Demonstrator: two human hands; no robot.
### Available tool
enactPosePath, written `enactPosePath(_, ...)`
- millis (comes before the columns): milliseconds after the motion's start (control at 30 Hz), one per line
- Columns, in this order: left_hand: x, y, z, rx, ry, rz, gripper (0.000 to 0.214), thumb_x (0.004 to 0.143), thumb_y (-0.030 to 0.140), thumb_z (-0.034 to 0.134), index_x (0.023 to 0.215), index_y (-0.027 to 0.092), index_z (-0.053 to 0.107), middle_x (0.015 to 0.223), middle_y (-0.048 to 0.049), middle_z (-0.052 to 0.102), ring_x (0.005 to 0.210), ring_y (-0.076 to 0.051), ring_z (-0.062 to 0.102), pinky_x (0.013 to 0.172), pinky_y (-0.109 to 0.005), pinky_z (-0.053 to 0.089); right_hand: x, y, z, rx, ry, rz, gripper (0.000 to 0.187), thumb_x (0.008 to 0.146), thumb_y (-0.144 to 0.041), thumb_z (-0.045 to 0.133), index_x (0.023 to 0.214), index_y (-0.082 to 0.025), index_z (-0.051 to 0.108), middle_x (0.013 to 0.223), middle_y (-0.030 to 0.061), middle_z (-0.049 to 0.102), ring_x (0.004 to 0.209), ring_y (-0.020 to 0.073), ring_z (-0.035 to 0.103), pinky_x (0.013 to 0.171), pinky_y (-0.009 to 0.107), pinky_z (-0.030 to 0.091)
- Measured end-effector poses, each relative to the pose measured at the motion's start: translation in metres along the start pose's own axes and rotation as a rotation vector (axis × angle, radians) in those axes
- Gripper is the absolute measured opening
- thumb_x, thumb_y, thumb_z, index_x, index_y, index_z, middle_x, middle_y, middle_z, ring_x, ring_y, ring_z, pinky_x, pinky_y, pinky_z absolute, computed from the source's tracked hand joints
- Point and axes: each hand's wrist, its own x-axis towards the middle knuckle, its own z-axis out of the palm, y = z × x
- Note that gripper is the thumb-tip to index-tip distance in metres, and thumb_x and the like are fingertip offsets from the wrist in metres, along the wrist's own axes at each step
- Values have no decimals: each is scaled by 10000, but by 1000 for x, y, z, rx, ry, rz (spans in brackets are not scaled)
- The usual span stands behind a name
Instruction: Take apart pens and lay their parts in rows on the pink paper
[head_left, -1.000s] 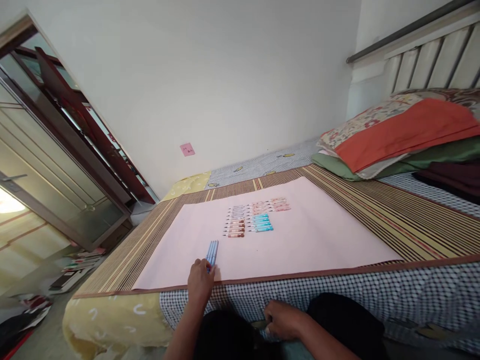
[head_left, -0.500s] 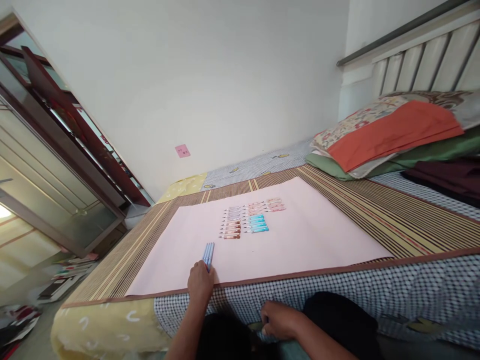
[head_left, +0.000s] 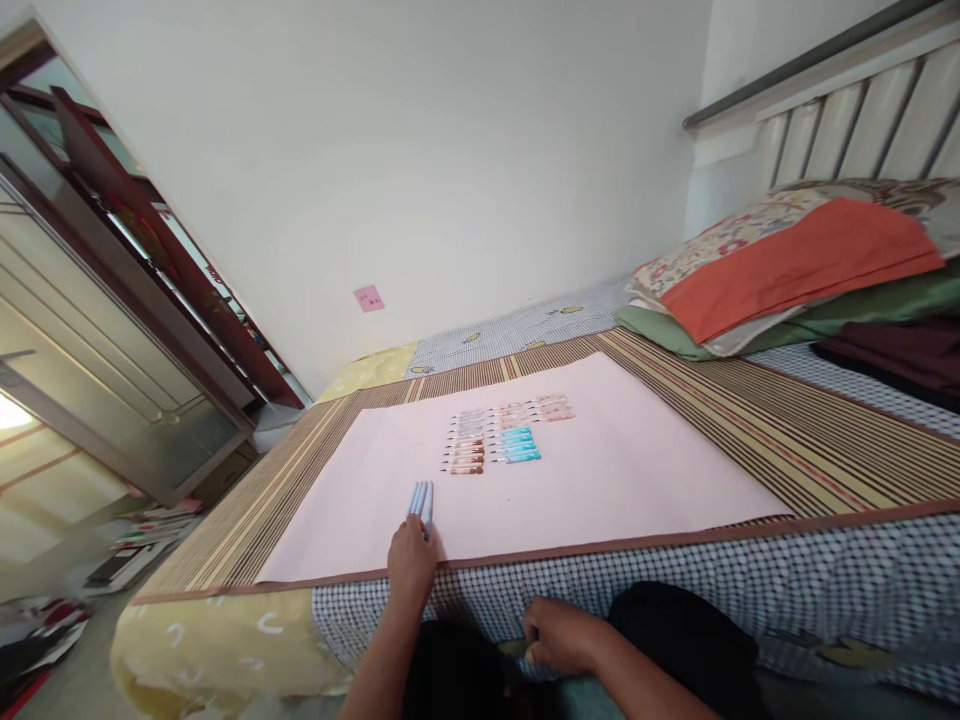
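My left hand (head_left: 412, 555) is closed around the near ends of several light blue pens (head_left: 421, 500) that lie side by side at the front edge of a pale pink sheet (head_left: 600, 480). Beyond them, on the sheet, short rows of pens are laid out: brown-ended pens (head_left: 466, 458), bright turquoise pens (head_left: 517, 445), greyish-lilac pens (head_left: 468, 424) and pale pink patterned pens (head_left: 551, 406). My right hand (head_left: 559, 632) is curled into a loose fist by the bed's front edge, beside my dark-clothed knee, with nothing visible sticking out of it.
The sheet lies on a striped mat (head_left: 712, 430) over a bed with checked bedding (head_left: 600, 570). At the right are a pillow with an orange band (head_left: 810, 260) and dark folded cloth (head_left: 892, 350). A pink note (head_left: 369, 298) is on the wall; books (head_left: 142, 540) lie on the floor.
My left hand and the blue pens have shifted very slightly, and the pens are fanned a little wider. The view has moved a little; my right hand stays where it was.
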Motion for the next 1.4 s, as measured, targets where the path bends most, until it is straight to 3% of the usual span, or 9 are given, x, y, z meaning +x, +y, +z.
enactPosePath(500,-5,9,-10,-239,-151,-96,239,803,138,656,1040,112,657,1037,-172,765,1000,-278,702,797,-323,445,-5,-6,-7,-11,-23,36,77,692,-221,737,761,-232,769,734,-2,691,706,182,627,578,261,375)
enactPosePath(700,-15,8,-6,-525,-256,-193,191,783,158,668,968,115,645,759,-67,703,616,-181,641,554,-276,426,-5,-5,-6,-17,-9,32,88,702,-236,755,788,-233,775,800,17,727,778,206,667,604,268,387)
enactPosePath(767,-24,10,-7,-728,-326,-227,129,838,224,642,919,124,653,713,-34,654,541,-126,580,485,-234,379,-5,-5,-5,-20,-13,36,84,707,-239,753,786,-229,778,798,21,733,777,214,675,604,273,391)
enactPosePath(900,-48,23,-11,-1649,-587,-381,182,784,221,754,918,132,669,790,-18,649,561,-46,558,468,-146,359,-6,-5,-5,-19,-11,39,84,703,-241,752,780,-224,782,801,24,742,776,215,683,606,277,391)
enactPosePath(967,-57,37,-13,-1882,-648,-425,245,733,172,813,932,128,677,809,-22,671,595,-53,607,486,-135,394,-10,-7,-7,-18,-13,37,102,698,-233,743,790,-230,788,810,22,748,785,212,685,606,278,383)
enactPosePath(1100,-62,72,-19,-1830,-627,-251,409,613,249,941,904,130,680,802,-29,700,696,-149,714,507,-169,430,-21,-11,-11,2,12,-4,133,710,-250,728,829,-233,786,832,28,756,785,209,680,613,280,378)
enactPosePath(1233,-55,102,-26,-1703,-493,-12,436,613,350,942,900,139,691,801,-47,730,736,-180,723,576,-212,453,-26,-12,-11,118,109,-88,167,800,-248,624,907,-237,752,898,30,758,844,198,680,687,274,423)
enactPosePath(1333,-46,117,-29,-1610,-392,90,376,659,354,902,902,138,715,831,-81,760,770,-172,700,621,-227,451,-21,-11,-9,425,197,-170,206,885,-304,515,908,-201,692,817,31,721,719,168,664,652,260,449)
enactPosePath(1400,-40,125,-30,-1575,-349,120,347,676,349,883,905,138,730,844,-88,766,781,-168,680,634,-232,446,-16,-11,-14,719,273,-231,319,925,-460,509,923,-180,661,784,37,694,621,157,633,593,261,451)
